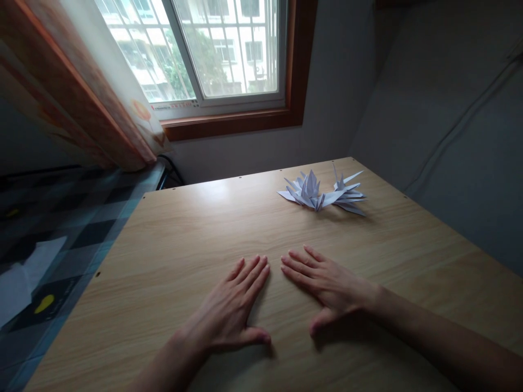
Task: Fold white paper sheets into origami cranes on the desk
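Note:
My left hand (232, 307) lies flat, palm down, on the wooden table (171, 256), fingers stretched toward the window. My right hand (327, 283) lies flat beside it, fingers pointing inward, fingertips a short gap from the left hand's. Neither hand holds anything. A cluster of folded white paper cranes (321, 191) sits on the far right part of the table, well beyond both hands.
A window (204, 49) with a wooden frame is ahead, a curtain (81, 92) hanging at its left. A bed with a checkered cover (61, 228) and white paper (20, 277) lies left of the table. Grey walls close off the right side.

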Motion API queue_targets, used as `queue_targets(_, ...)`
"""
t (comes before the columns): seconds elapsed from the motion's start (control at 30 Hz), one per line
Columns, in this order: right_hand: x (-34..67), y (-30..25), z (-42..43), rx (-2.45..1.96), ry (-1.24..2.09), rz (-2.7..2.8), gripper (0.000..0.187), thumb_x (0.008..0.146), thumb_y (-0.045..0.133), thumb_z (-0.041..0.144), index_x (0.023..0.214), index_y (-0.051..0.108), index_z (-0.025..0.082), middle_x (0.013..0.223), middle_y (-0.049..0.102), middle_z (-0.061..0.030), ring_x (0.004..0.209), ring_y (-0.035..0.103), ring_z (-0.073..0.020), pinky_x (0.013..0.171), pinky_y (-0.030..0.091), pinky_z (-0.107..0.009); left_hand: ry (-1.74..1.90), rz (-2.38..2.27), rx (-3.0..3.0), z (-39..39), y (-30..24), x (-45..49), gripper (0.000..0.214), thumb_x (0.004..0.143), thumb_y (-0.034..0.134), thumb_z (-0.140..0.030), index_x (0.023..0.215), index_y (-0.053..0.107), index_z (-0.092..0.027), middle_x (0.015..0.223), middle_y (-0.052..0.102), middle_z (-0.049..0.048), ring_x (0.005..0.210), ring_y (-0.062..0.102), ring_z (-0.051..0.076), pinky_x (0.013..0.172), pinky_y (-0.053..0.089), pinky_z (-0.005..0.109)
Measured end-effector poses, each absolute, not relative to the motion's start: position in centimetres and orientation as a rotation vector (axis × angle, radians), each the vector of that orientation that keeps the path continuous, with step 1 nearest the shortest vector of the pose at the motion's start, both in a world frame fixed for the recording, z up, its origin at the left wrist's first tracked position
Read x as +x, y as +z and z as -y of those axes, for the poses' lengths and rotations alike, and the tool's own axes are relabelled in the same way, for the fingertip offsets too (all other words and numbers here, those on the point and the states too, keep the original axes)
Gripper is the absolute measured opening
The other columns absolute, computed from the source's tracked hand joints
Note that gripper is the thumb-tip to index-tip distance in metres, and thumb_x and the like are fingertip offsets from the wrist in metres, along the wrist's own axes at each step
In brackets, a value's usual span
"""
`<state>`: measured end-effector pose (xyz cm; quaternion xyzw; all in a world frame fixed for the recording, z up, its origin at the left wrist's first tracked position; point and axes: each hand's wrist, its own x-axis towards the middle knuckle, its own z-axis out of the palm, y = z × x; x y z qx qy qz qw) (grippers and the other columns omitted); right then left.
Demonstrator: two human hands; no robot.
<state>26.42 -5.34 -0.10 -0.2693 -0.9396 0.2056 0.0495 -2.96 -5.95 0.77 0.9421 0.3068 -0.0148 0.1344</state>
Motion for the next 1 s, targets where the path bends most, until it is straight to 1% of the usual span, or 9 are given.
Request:
queue_targets(0.2,26.4,-0.3,5.4,-0.811,0.573,2.859,0.109,0.072,0.05,0.081,0.153,0.016,0.016,0.157,0.024,-0.0179,0.146,0.019,-0.0353,0.118,0.003,-0.054,-0.034,-0.887,2.721,6.0,0.7,-2.9,0.108,0.076,0.045,-0.079,0.154,0.003,-0.019,0.159,0.01,0.015,0.147,0.013,0.035,0.119,0.012,0.052)
queue_targets(0.3,26.3,-0.6,5.7,-0.805,0.545,2.81,0.1,0.076,0.054,0.075,0.152,0.026,0.016,0.154,0.033,-0.0168,0.144,0.026,-0.0337,0.118,0.009,-0.053,0.004,-0.878,2.629,6.0,0.7,-2.9,0.104,0.076,0.049,-0.076,0.154,0.01,-0.02,0.159,0.012,0.0144,0.147,0.014,0.035,0.119,0.01,0.055)
queue_targets(0.4,26.4,-1.4,5.5,-1.038,0.508,2.433,0.068,0.083,0.059,0.058,0.138,0.049,0.019,0.14,0.053,-0.015,0.132,0.044,-0.0316,0.113,0.026,-0.051,0.374,-0.958,2.284,5.8,0.8,-2.9,0.084,0.076,0.063,-0.065,0.146,0.038,-0.026,0.153,0.035,0.0113,0.142,0.031,0.034,0.119,0.016,0.054)
queue_targets(0.5,27.1,-2.3,4.0,-1.571,0.435,1.641,0.049,0.083,0.059,0.05,0.12,0.059,0.018,0.117,0.065,-0.0161,0.109,0.059,-0.033,0.095,0.043,-0.05,0.844,-1.141,1.789,5.0,0.9,-3.1,0.051,0.087,0.054,-0.053,0.127,0.058,-0.023,0.13,0.062,0.0148,0.119,0.059,0.03,0.101,0.046,0.047)
queue_targets(0.57,27.6,-2.5,2.3,-1.775,0.389,1.381,0.058,0.075,0.067,0.049,0.122,0.055,0.017,0.118,0.063,-0.0171,0.106,0.059,-0.035,0.092,0.043,-0.052,1.098,-1.275,1.365,4.1,1.3,-3.1,0.04,0.084,0.059,-0.049,0.106,0.066,-0.017,0.106,0.071,0.0149,0.095,0.068,0.026,0.08,0.054,0.037)
queue_targets(0.63,27.8,-2.4,0.3,-1.84,0.337,1.418,0.071,0.071,0.071,0.045,0.133,0.046,0.022,0.124,0.06,-0.0149,0.115,0.055,-0.0361,0.097,0.038,-0.054,1.2,-1.322,1.086,3.1,2.0,-2.8,0.035,0.073,0.072,-0.045,0.089,0.067,-0.015,0.087,0.073,0.0105,0.077,0.068,0.02,0.067,0.052,0.029)
queue_targets(0.77,27.0,-1.7,-3.5,-1.95,0.22,1.455,0.081,0.068,0.072,0.047,0.141,0.04,0.028,0.119,0.061,-0.0151,0.116,0.051,-0.0398,0.095,0.035,-0.057,1.27,-1.242,1.054,0.8,3.3,-1.1,0.034,0.066,0.076,-0.037,0.088,0.066,-0.014,0.082,0.071,0.007,0.07,0.065,0.016,0.065,0.048,0.027)
queue_targets(0.83,26.5,-1.6,-5.1,-1.98,0.216,1.425,0.072,0.069,0.073,0.044,0.135,0.049,0.028,0.112,0.063,-0.0149,0.113,0.053,-0.039,0.094,0.035,-0.055,1.317,-1.215,1.052,-0.4,3.3,0.0,0.031,0.066,0.075,-0.036,0.086,0.065,-0.014,0.08,0.07,0.0051,0.067,0.064,0.015,0.063,0.047,0.026)
queue_targets(1.0,26.0,-1.6,-6.4,-1.924,0.208,1.287,0.025,0.081,0.058,0.034,0.097,0.068,0.019,0.088,0.069,-0.0125,0.086,0.063,-0.0298,0.078,0.044,-0.041,1.395,-1.219,1.218,-1.8,1.6,2.0,0.025,0.072,0.069,-0.036,0.085,0.064,-0.015,0.078,0.068,0.0035,0.065,0.061,0.014,0.062,0.047,0.027)
